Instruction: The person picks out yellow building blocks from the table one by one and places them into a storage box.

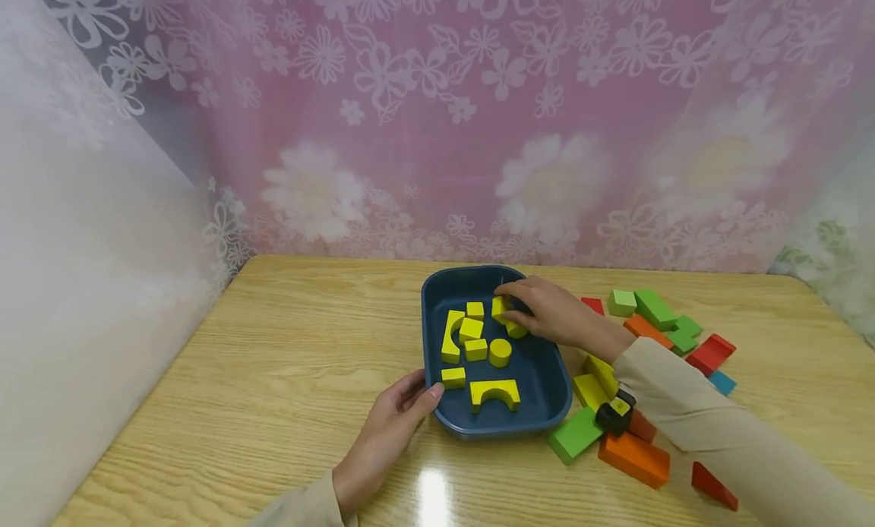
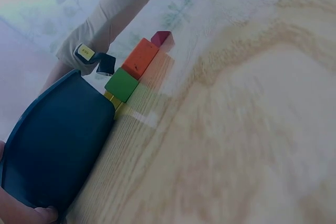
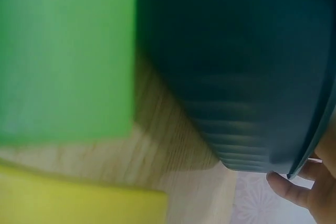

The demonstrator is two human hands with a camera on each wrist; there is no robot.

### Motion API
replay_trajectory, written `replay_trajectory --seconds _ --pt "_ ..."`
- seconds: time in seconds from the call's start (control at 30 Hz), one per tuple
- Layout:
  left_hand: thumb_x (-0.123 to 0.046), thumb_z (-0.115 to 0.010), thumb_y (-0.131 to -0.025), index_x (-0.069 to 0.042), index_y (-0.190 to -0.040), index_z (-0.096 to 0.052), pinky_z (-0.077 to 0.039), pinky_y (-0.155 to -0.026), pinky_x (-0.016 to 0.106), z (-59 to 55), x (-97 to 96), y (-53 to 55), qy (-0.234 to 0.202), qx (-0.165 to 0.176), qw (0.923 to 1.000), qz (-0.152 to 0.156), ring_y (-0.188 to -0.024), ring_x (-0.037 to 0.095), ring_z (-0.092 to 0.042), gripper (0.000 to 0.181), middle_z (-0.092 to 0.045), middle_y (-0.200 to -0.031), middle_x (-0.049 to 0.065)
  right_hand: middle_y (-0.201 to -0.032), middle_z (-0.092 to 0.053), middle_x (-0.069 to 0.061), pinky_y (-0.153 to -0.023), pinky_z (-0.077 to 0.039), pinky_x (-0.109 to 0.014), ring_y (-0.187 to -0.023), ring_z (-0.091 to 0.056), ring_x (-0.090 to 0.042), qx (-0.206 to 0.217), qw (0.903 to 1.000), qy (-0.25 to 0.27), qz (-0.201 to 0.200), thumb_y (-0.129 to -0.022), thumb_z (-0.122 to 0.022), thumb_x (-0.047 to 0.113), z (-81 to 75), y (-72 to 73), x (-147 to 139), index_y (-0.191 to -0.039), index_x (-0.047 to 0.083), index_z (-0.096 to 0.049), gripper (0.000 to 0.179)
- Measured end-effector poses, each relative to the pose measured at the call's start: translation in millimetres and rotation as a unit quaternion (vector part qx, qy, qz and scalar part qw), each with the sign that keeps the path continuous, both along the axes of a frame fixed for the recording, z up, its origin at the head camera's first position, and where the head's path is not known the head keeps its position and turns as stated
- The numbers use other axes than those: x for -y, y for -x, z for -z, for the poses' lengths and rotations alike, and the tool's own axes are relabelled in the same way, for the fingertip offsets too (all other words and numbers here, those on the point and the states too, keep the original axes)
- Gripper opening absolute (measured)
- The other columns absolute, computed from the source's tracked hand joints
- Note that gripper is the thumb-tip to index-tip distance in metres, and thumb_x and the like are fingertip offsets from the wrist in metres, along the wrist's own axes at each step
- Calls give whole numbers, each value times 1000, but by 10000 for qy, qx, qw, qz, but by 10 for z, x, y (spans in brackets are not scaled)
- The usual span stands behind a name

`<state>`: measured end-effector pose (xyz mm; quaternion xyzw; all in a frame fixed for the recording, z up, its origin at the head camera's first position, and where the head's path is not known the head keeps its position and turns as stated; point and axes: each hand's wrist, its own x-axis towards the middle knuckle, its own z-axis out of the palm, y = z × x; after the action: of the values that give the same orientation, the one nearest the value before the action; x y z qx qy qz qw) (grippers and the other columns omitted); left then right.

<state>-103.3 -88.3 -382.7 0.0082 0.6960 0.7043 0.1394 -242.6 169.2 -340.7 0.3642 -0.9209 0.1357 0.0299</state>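
head view above tray (image 1: 536, 377), wrists' beside

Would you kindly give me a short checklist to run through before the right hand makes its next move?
1. Tray steadied: ok; the left hand grips its near left side.
2. Block in hand: ok; the right hand appears to pinch a yellow block inside the tray.
3. That block resting on the tray floor: cannot tell; the fingers partly hide it.
4. Only yellow in the tray: ok, as far as shows.
5. All yellow inside: not ok; yellow pieces lie on the table, right of the tray.
6. Room for more: ok; bare floor shows along the tray's right side.
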Motion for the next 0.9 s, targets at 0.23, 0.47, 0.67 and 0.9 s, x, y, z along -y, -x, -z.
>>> replay_trajectory --seconds 0.23,0.47,0.67,0.9 --pt "-38 -57 -98 7 -144 -35 -41 -108 39 36 -18 -17 -34 -57 10000 66 -132 33 -44 68 -41 -145 24 -106 -66 -12 -78 -57 -39 -90 -62 -25 -62 9997 245 -39 -93 -66 12 49 -28 -46 -123 1 -61 32" --pt "-39 -56 -98 7 -145 -34 -42 -107 39 25 -21 -9 -49 -68 9999 121 -132 33 -44 69 -40 -146 23 -113 -63 -13 -82 -55 -43 -101 -59 -29 -481 9976 508 -14 -92 -65 5 17 -62 -161 -120 2 -63 29" --pt "-40 -57 -97 6 -145 -35 -41 -107 38 9 -25 14 -45 35 9999 88 -131 31 -44 70 -40 -146 22 -111 -63 -13 -82 -56 -45 -100 -60 -30 -940 9940 567 23 -86 -70 -1 -26 -106 -435 -114 2 -64 29" --pt "-42 -57 -97 6 -145 -34 -42 -107 39 -9 -2 22 28 115 9999 32 -132 32 -43 72 -39 -146 23 -105 -67 -11 -73 -57 -40 -90 -63 -27 -387 9987 207 273 -86 -69 -1 17 -301 -931 -112 1 -65 26"
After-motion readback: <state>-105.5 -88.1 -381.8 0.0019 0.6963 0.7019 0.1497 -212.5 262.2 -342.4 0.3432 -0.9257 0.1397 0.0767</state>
